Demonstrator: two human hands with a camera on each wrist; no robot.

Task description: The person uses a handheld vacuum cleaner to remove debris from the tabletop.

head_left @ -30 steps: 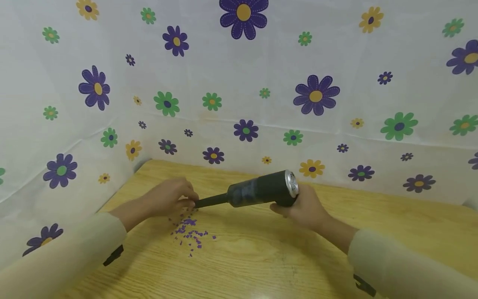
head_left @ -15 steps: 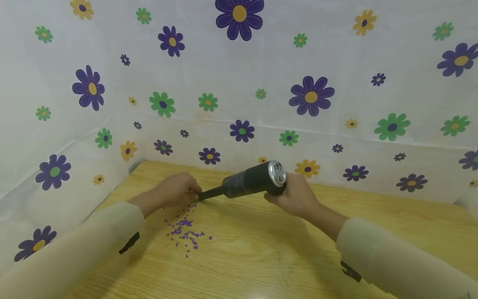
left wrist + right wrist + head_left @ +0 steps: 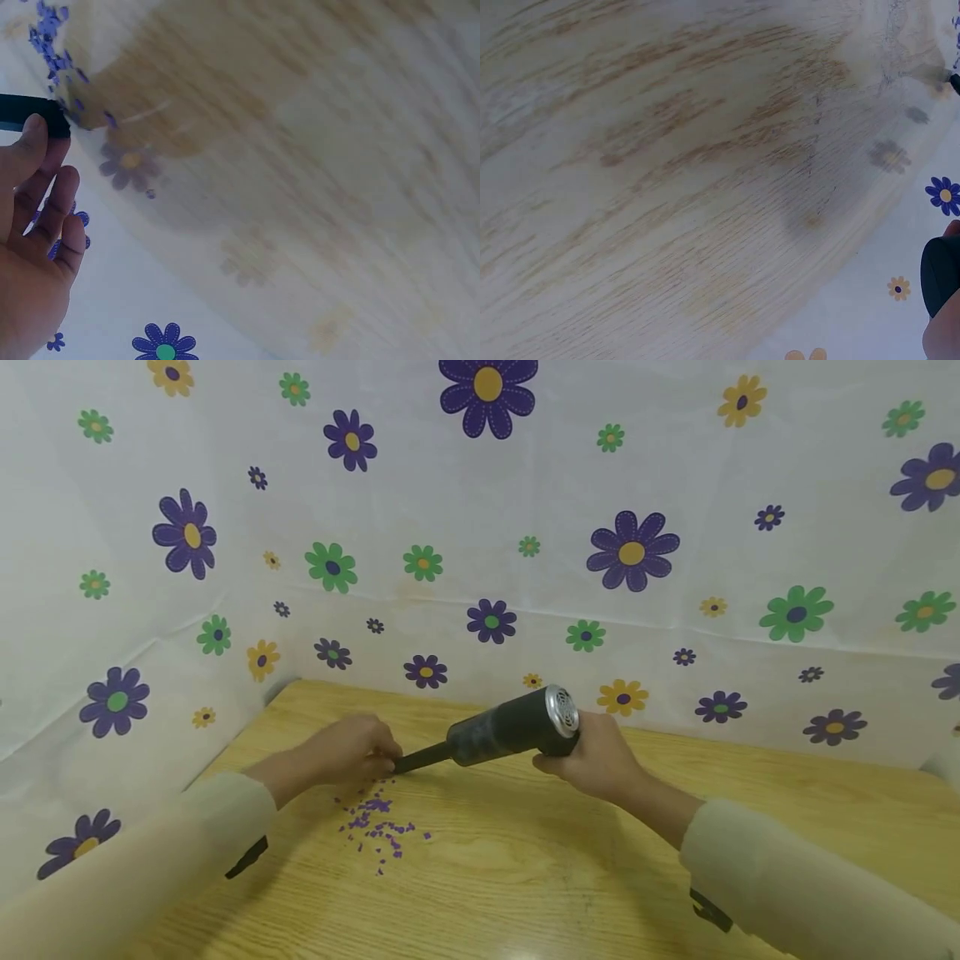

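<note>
A black handheld vacuum cleaner (image 3: 498, 732) with a silver vented end slants over the wooden table, its narrow nozzle (image 3: 422, 757) pointing down to the left. My right hand (image 3: 600, 760) grips its handle; only part of the dark handle (image 3: 941, 274) shows in the right wrist view. Near the nozzle's tip, my left hand (image 3: 352, 749) pinches it, with the thumb (image 3: 30, 139) lying on the dark nozzle (image 3: 30, 114) in the left wrist view. Small purple scraps (image 3: 382, 831) lie scattered on the tabletop just below the tip.
The wooden table (image 3: 525, 885) reaches back to a white flower-printed sheet (image 3: 562, 485), which hangs behind it and along its left side. Dark straps (image 3: 247, 857) show under both sleeves.
The vacuum's rear end has swung up and to the left with my right hand. Its nozzle tip rose slightly, then came back down near the scraps, my left hand still on it.
</note>
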